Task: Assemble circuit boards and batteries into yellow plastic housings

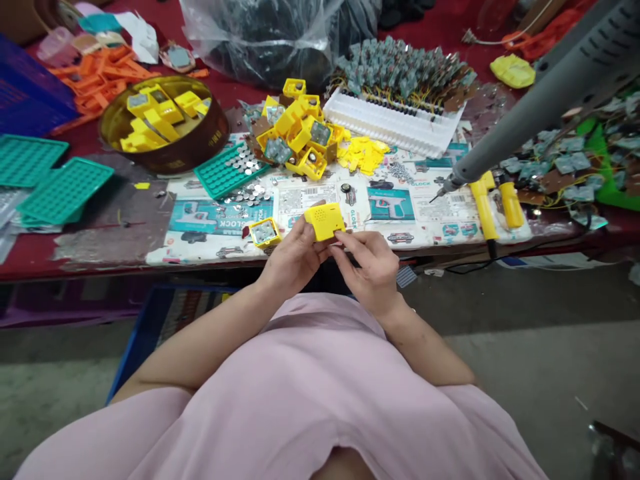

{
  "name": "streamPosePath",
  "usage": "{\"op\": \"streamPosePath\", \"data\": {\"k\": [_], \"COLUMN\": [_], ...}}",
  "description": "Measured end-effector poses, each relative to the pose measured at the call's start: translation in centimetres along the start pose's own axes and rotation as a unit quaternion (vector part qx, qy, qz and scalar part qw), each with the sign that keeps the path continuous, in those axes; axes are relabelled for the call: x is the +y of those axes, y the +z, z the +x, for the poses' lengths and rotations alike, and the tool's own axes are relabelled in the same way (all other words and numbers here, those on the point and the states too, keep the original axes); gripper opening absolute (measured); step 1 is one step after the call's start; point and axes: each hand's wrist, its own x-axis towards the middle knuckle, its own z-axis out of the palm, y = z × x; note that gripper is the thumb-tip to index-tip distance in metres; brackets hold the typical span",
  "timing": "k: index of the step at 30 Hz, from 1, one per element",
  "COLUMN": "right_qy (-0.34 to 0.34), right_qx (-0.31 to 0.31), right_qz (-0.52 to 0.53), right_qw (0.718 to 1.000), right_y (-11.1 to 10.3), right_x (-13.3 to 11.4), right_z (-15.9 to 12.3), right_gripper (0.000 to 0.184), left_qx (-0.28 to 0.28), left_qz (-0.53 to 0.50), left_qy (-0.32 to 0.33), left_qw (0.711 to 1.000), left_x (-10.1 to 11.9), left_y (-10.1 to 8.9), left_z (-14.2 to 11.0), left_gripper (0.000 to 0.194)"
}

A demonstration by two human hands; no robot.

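A yellow plastic case (pixel 325 221) with a patch of small speaker holes is held over the table's front edge. My left hand (pixel 295 260) is closed around its left side and underside. With thumb and fingers pinched at its lower right corner, my right hand (pixel 367 267) touches the same case; whether a small part sits between those fingertips is hidden. Left of my hands, on the table, lies an open yellow case (pixel 265 233) showing grey-white parts inside. Beyond it is a pile of similar yellow cases (pixel 300 130), with small yellow pieces (pixel 364 155) beside them.
A round tin (pixel 170 157) holds more yellow cases. Silver discs lie on a green tray (pixel 220 179). A white rack (pixel 390 127) bears wired circuit boards. An electric screwdriver (pixel 465 170) hangs at the right, near yellow-handled tools (pixel 485 210). Orange parts (pixel 107 73) are heaped back left.
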Motion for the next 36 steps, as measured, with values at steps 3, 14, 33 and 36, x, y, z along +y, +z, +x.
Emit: {"op": "streamPosePath", "data": {"k": [3,14,33,36], "right_qy": [0.104,0.403,0.434,0.413], "right_qx": [-0.015,-0.147,-0.155,-0.167], "right_qz": [0.127,0.487,0.410,0.405], "right_qw": [0.986,0.761,0.787,0.798], "right_y": [0.4,2.1,3.2,3.6], "right_x": [-0.4,0.2,-0.9,-1.0], "right_z": [-0.3,-0.3,0.7,0.6], "right_gripper": [0.022,0.043,0.068,0.073], "left_qx": [-0.010,-0.020,-0.029,-0.028], "left_qz": [0.063,0.304,0.583,0.573], "left_qy": [0.068,0.265,0.410,0.418], "left_qw": [0.996,0.915,0.701,0.705], "left_x": [-0.9,-1.3,0.0,-0.2], "left_y": [-0.1,-3.7,-6.5,-6.8], "left_z": [-0.1,-0.1,-0.4,-0.4], "left_gripper": [0.055,0.065,0.075,0.073]}}
